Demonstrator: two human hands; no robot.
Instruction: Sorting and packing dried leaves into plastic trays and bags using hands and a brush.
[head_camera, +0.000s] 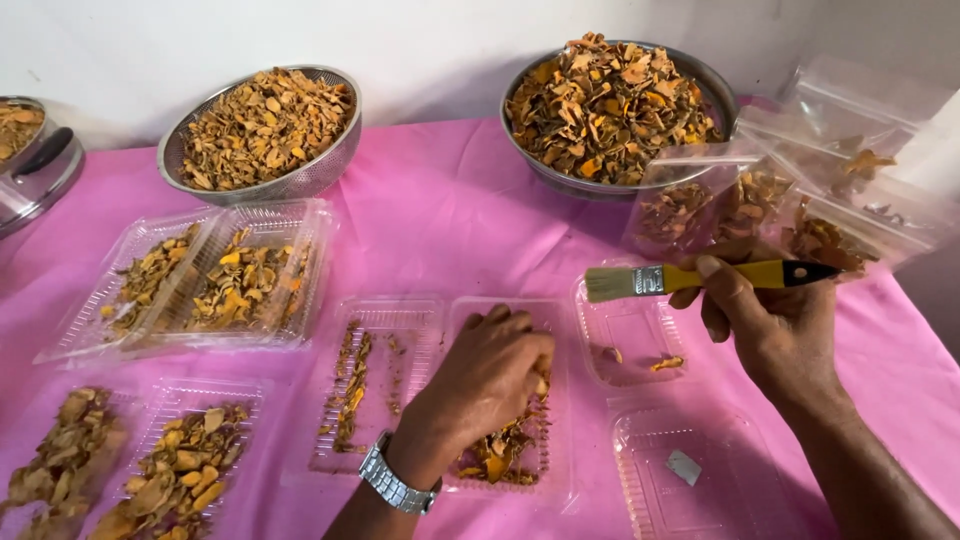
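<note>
While the right hand (770, 320) grips a yellow brush (700, 277) above a small tray (630, 335), the left hand (490, 375) pinches dried slices (500, 452) in the open clamshell (555, 400); gentle, light strokes would likely avoid scattering crumbs.

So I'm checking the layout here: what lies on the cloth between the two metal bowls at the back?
Nothing: in the head view the pink cloth is bare between the left bowl and the right bowl.
</note>
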